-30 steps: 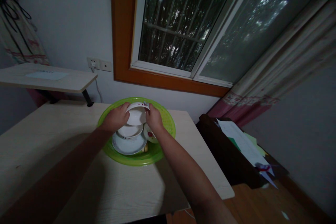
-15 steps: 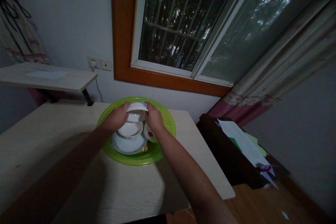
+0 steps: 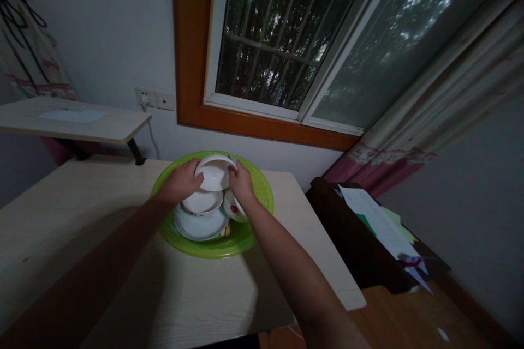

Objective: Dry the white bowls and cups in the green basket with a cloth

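A white bowl [image 3: 216, 174] is tilted with its inside toward me, over the far part of a green plastic basin [image 3: 219, 252]. My left hand [image 3: 183, 179] is closed on the bowl's left side, thumb at the rim. On the right side my right hand [image 3: 242, 179] grips the same bowl. Just below it in the basin sits another white bowl [image 3: 202, 203], on a white plate [image 3: 201, 227]. A third bowl with a red motif [image 3: 233, 208] lies beside them, partly hidden by my right hand. Something small and yellowish [image 3: 225, 230] shows at the basin's bottom.
The basin stands on a light wooden table [image 3: 204, 294], near the wall below a window [image 3: 282, 38]. To the left is a raised shelf [image 3: 82, 125] with a paper on it. Papers [image 3: 380, 223] lie on a dark piece of furniture to the right.
The held bowl has tipped, so its inside now faces me more than before. Both hands have shifted slightly with it; the other dishes stay put.
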Tool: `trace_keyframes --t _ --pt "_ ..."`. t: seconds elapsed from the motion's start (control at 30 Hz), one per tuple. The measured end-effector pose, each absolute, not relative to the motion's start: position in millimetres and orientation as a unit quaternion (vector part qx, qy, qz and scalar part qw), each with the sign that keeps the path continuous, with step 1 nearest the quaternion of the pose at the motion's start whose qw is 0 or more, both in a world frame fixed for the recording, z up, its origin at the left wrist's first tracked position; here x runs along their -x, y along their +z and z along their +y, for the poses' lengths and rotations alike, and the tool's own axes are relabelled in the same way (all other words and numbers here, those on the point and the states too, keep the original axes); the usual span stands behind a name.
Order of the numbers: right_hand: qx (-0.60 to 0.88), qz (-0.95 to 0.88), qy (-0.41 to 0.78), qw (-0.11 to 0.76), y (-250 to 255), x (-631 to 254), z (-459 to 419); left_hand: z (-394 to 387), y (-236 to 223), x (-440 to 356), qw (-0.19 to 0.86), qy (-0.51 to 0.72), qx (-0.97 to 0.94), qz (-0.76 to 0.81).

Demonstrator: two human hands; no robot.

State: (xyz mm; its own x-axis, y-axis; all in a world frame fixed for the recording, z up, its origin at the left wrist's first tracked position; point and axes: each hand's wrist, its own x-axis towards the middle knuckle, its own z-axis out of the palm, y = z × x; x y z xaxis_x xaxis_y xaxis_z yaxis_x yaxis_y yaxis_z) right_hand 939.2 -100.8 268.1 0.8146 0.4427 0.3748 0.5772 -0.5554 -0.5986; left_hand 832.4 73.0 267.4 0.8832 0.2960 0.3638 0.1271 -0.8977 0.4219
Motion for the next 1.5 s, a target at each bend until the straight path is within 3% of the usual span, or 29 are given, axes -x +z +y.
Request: trace_keyframes --t 0.3,0.57,0.83,1.07,1.5 --pt "0.863 -0.347 -0.092 0.355 267.6 -936.2 -101.9 76.5 267.8 -832.5 0.255 0.212 -0.940 0.079" --pt "0.874 -0.401 -0.119 0.248 278.5 -919.9 -105.4 68.2 273.0 -824.1 0.187 0.184 -0.962 0.081" --pt "0.859 -0.346 -0.101 0.364 269.0 -933.7 -100.4 74.0 265.7 -831.9 0.199 0.250 -0.946 0.061" --pt "0.856 -0.282 -0.059 0.429 255.5 -948.3 -95.8 76.3 264.6 -832.7 0.243 0.199 -0.944 0.098" --pt "0.875 -0.400 -0.118 0.246 275.2 -923.8 -104.8 70.8 269.7 -826.4 0.220 0.196 -0.954 0.057"
